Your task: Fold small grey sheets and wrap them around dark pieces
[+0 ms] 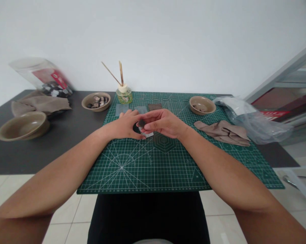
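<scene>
Over the middle of the green cutting mat [168, 173], my right hand [165, 124] pinches a small dark round piece [142, 123] between thumb and fingertips. My left hand [127, 125] is just left of it, thumb spread away from the fingers, its far fingertips partly hidden behind the hand. Beneath the dark piece, by my left thumb, lies a small whitish flat item [149, 135], mostly covered. Beyond the hands are a grey flat square [121, 109], a second bluish-grey square [142, 109] and a brown square [155, 107].
A bowl of dark and light pieces [86, 105] and a reed diffuser [124, 95] stand back left. Far left are an empty bowl [28, 127], a cloth [41, 103] and a plastic bag [31, 69]. At right: another bowl [202, 101], a crumpled cloth [224, 132], clear plastic [259, 123].
</scene>
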### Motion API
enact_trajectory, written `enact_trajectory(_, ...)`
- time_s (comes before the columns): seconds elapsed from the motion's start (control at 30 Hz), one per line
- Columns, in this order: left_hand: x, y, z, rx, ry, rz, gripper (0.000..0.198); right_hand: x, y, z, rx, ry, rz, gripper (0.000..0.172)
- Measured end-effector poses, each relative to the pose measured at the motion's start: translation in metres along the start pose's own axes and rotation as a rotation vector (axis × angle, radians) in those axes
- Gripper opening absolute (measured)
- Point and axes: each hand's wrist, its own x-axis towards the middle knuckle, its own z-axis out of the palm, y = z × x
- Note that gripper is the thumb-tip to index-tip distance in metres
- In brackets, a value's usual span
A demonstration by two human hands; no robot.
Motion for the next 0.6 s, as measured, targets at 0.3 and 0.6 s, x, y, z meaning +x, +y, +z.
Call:
enact_trajectory(0.3, 0.0002, 0.0038, 0.0043, 0.014, 0.010, -0.006, 0.065, -0.0002, 0.0002, 0.0041, -0.165, -0.014, -0.135, 0.033)
enact_trajectory(0.6, -0.0024, 0.0045, -0.0002, 0.042, -0.036, 0.054, 0.043, -0.0029, -0.0009, 0.0046, -0.217, -0.100, -0.120, 0.030)
